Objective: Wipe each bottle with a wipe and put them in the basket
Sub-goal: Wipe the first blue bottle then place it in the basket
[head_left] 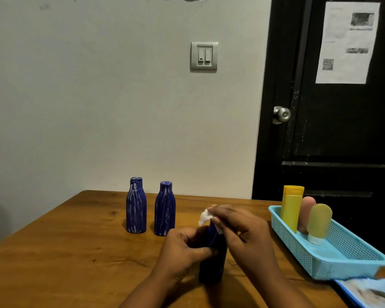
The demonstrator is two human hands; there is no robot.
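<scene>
My left hand (182,252) grips a dark blue bottle (212,263) that stands upright on the wooden table (76,252). Over the bottle's top, my right hand (238,227) presses a white wipe (205,217); the cap is hidden under the wipe and fingers. Two more blue bottles streaked with white stand farther back: one on the left (136,207), one on the right (165,211). A light blue basket (333,261) at the right holds a yellow bottle (291,207), a pink bottle (306,214) and an olive bottle (319,223).
A blue wipe packet (371,293) lies at the table's near right corner, just in front of the basket. A black door (331,118) with a knob stands behind the basket, and a grey wall with a light switch (203,56) backs the table.
</scene>
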